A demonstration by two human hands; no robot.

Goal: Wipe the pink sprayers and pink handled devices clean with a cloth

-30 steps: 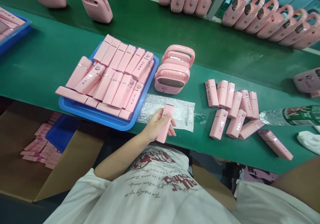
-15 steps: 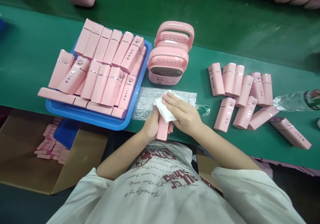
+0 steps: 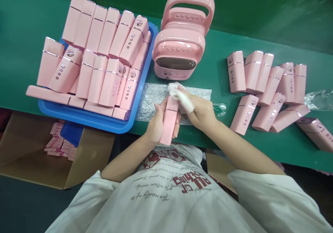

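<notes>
Beyond both hands (image 3: 178, 113), two pink handled units (image 3: 179, 54) stand one behind the other on the green table (image 3: 213, 136). A crinkled clear sheet (image 3: 152, 99) lies flat beneath the hands. Well off to their right lies a clear bottle (image 3: 321, 100), partly out of view; lower left, an open cardboard box (image 3: 26, 146).

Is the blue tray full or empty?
Full: pink sticks are piled in the blue tray, some stacked on others.

Both forearms angle inward, left hand (image 3: 156, 122) cupped, right hand (image 3: 202, 109) bent over it.
</notes>
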